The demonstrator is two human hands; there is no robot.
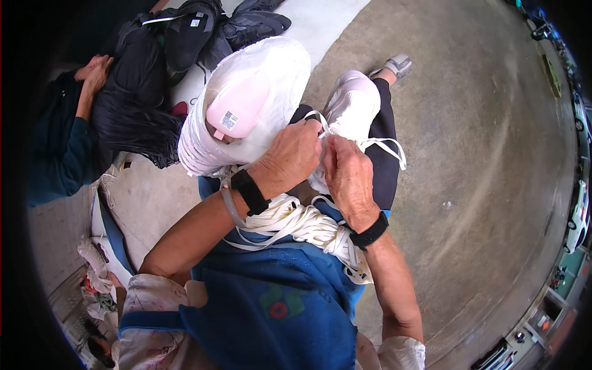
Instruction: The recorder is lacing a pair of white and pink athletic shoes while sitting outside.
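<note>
A white sneaker with pale pink parts (353, 102) rests over my lap, pointing away from me. White shoelace (392, 148) loops out from both sides of its upper. My left hand (295, 151) is closed, fingertips pinching the lace at the sneaker's opening. Right beside it, my right hand (350, 176) is also closed on the lace, thumb and forefinger together. The two hands nearly touch and hide part of the shoe. Under my wrists, a thick bundle of loose white laces (302, 223) lies on my blue apron (259, 308).
To the left stands a stack of white shoes with pink insides (246, 92). Black shoes (191, 37) and a hank of black laces (139, 129) lie beyond it. A co-worker's hands (94, 73) are at the far left. Concrete floor (468, 154) stretches away on the right.
</note>
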